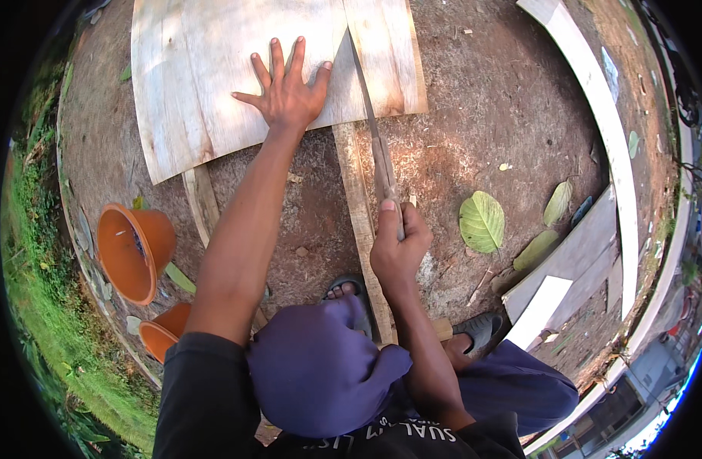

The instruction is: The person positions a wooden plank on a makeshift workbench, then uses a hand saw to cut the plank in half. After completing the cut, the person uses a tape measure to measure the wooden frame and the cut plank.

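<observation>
A pale plywood sheet [205,92] lies at the far side, propped on wooden battens [356,199] above the ground. My left hand [287,92] presses flat on the sheet with its fingers spread, left of a dark cut line. In my right hand [401,241] is the handle of a handsaw [370,107]. Its long blade points away from me and lies across the sheet's near edge, some way in from the right side. How deep the blade sits in the wood cannot be made out.
Two orange plastic pots [140,252] lie tipped at the left. Large fallen leaves [482,222] dot the dirt at the right. Beyond them are board offcuts [569,256] and a long, pale curved-looking strip [596,99]. My sandalled feet [477,330] stand near the battens.
</observation>
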{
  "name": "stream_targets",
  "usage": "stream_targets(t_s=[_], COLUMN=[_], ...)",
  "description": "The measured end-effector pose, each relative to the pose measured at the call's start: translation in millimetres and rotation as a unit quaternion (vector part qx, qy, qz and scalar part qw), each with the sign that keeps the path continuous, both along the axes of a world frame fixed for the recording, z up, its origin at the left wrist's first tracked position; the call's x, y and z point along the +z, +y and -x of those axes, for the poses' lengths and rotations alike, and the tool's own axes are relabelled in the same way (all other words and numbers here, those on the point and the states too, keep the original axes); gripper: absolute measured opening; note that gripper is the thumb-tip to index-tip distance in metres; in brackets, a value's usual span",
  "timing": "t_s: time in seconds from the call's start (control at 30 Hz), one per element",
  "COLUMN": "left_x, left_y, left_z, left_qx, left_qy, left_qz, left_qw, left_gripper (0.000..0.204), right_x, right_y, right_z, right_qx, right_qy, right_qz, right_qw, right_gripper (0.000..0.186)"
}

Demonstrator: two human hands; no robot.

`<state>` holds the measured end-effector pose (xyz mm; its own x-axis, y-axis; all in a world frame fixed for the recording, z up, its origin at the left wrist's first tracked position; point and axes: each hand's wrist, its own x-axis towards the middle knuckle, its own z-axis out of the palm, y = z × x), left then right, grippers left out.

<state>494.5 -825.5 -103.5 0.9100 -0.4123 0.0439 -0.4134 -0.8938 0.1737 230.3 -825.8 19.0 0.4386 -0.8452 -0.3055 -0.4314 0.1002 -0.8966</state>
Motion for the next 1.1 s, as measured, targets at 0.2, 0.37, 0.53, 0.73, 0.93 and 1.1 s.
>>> stream_targets(t_s=[0.2, 0.37, 0.53, 0.73, 0.93, 1.1], left_x=[-3, -4, -5, -4, -10, -5], left_y=[6, 0, 6, 0, 9, -2], left_z=[-2, -1, -7, -2, -8, -1], left_qx=[0.001, -0.002, 0.010, -0.002, 0.001, -0.004], left_qy=[-0.018, -0.009, -0.013, -0.006, -0.035, -0.022], left_qz=[-0.007, -0.009, -0.012, -0.004, -0.010, -0.019], left_qw=[1.000, 1.000, 1.000, 1.000, 0.999, 1.000], left_gripper=[0.077, 0.078, 0.079, 0.079, 0.078, 0.077], right_x=[23, -2, 37, -5, 38, 11], right_y=[46, 1, 52, 3, 62, 10], right_z=[96, 4, 120, 23, 123, 37], right_qx=[0.005, -0.006, 0.053, -0.005, 0.028, 0.007], right_qy=[0.008, 0.003, 0.032, 0.015, 0.044, 0.030], right_qz=[0.003, -0.025, 0.033, -0.022, 0.003, -0.032], right_qw=[1.000, 1.000, 0.998, 1.000, 0.999, 0.999], right_gripper=[0.032, 0.033, 0.035, 0.032, 0.030, 0.032])
